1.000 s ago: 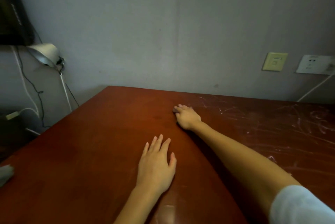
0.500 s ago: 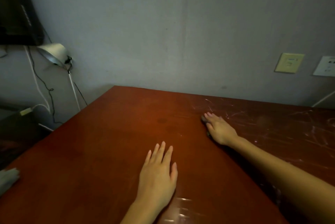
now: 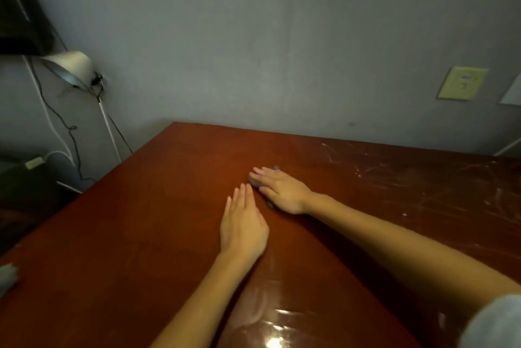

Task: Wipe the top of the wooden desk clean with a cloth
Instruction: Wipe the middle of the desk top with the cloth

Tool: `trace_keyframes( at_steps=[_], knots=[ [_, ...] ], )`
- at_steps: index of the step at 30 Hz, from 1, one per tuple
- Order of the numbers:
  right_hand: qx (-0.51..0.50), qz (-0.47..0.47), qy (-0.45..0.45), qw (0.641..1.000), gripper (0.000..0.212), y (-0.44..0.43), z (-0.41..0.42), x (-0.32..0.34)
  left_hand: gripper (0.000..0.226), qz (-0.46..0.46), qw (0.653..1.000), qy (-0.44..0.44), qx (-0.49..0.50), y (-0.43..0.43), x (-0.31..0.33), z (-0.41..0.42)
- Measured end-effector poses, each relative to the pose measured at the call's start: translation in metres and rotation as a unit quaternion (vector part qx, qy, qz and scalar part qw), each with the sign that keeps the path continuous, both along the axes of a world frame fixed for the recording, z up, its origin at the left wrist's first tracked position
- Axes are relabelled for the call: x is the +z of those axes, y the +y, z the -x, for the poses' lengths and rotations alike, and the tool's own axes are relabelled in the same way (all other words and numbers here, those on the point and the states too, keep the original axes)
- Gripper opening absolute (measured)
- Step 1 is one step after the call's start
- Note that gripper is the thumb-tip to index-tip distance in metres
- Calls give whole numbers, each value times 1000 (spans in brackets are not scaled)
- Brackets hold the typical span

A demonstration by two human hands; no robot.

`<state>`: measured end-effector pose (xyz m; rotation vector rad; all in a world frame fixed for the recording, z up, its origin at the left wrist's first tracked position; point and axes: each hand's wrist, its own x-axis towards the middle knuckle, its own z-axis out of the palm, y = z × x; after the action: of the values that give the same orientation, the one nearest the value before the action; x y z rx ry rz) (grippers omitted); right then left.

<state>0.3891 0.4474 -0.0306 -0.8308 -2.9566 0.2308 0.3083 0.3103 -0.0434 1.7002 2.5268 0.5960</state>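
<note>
Now left hand flat on desk; right hand flat, pressing cloth.

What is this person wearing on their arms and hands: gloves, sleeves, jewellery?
The left hand and right hand are bare: no gloves, rings or watch visible. Both forearms are uncovered. A pale grey sleeve covers the right upper arm at the lower right corner; the left arm shows no sleeve.

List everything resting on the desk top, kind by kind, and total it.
Hands: 2, the left hand and the right hand, both flat
Cloth: 1, the cloth mostly hidden under the right hand
Unclear: 1, a grey thing at the left edge of the desk, cut off by the frame
Total: 4
</note>
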Motion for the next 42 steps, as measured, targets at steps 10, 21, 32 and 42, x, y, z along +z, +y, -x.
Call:
trace_keyframes(
  at_steps=[10, 21, 32, 42],
  knots=[
    [-14, 28, 8, 999, 51, -12, -142, 6, 52, 7, 1000, 7, -6, -3, 0, 2],
    [-181, 4, 3, 984, 52, 16, -40, 4, 52, 12, 1000, 5, -4, -3, 3, 1],
    [-67, -10, 18, 998, 53, -33, -131, 3, 54, 26, 1000, 17, -5, 6, 4, 1],
    [-275, 4, 4, 962, 52, 62, -133, 5, 51, 35, 990, 39, -130, 49, 4, -7]
  ],
)
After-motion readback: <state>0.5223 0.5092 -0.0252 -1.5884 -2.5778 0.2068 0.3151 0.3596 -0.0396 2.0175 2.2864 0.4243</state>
